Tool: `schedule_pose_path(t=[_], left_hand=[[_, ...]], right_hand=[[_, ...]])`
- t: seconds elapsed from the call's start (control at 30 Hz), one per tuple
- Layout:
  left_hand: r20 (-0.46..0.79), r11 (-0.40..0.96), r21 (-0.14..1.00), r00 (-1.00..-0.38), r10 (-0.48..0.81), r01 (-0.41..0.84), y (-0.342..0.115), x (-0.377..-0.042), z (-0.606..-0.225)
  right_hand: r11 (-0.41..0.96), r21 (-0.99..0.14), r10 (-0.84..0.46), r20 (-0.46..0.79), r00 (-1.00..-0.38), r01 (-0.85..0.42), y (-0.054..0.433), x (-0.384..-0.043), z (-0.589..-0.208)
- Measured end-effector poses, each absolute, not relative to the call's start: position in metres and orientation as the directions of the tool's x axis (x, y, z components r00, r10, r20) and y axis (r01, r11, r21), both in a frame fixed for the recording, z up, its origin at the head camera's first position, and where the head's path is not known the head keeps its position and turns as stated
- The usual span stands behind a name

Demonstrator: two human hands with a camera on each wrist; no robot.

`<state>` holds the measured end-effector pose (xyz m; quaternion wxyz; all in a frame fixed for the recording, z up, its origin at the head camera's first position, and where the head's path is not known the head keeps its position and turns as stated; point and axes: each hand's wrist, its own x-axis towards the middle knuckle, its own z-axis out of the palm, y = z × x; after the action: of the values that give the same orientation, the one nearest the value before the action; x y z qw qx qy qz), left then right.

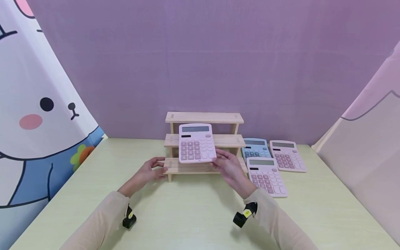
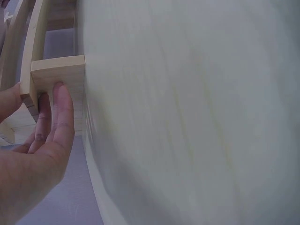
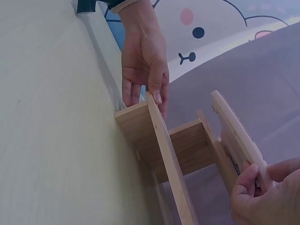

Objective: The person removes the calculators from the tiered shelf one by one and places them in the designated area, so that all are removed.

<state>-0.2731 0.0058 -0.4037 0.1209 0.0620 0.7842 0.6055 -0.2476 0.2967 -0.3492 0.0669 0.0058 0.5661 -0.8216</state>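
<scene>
A pink calculator (image 1: 196, 144) is tilted up in front of the three-step wooden display stand (image 1: 204, 117), its keys facing the head camera. My right hand (image 1: 230, 170) pinches it at the lower right corner, thumb on one face and fingers on the other, as the right wrist view shows. With my left hand (image 1: 147, 174) I grip the left end of the stand's lowest step. In the left wrist view the thumb lies on the board's upper side and the fingers (image 2: 63, 108) reach beneath it against the side support.
Right of the stand lie a blue calculator (image 1: 256, 148) and two more pink calculators, one at the back (image 1: 287, 156) and one in front (image 1: 267, 177), close beside my right wrist. A purple cloth (image 1: 203, 62) hangs behind the pale table (image 1: 184, 218). Patterned cloths flank both sides.
</scene>
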Motion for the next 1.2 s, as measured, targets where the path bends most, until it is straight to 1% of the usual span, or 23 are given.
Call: schedule_pose_path(t=[0.53, 0.9, 1.2], left_hand=[[-0.090, 0.235, 0.972, -0.960, 0.266, -0.026, 0.005, -0.272, -0.405], [-0.090, 0.237, 0.971, -0.960, 0.265, -0.025, 0.004, -0.271, -0.405], [-0.092, 0.237, 0.971, -0.961, 0.260, -0.029, 0.004, -0.272, -0.407]], right_hand=[[-0.376, -0.917, -0.153, -0.078, -0.985, 0.131, 0.324, -0.238, -0.351], [-0.362, -0.923, -0.144, -0.080, -0.986, 0.128, 0.347, -0.233, -0.350], [-0.361, -0.921, -0.124, -0.111, -0.986, 0.149, 0.365, -0.228, -0.347]])
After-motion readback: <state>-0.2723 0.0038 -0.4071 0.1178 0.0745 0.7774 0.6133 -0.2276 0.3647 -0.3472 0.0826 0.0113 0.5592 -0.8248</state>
